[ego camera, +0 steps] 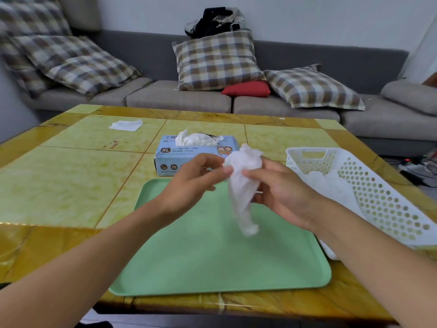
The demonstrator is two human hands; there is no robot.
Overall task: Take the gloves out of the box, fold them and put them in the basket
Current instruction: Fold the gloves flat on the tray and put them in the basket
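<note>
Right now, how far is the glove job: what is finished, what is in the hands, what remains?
Done: some white gloves already lie in the basket. In hand: the left hand and right hand hold one crumpled glove above the green tray, not yet folded. Left: fold it and put it in the basket; more gloves stick out of the box.

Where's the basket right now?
In the head view the white basket sits at the table's right edge, just right of the green tray and beyond the right hand.
</note>
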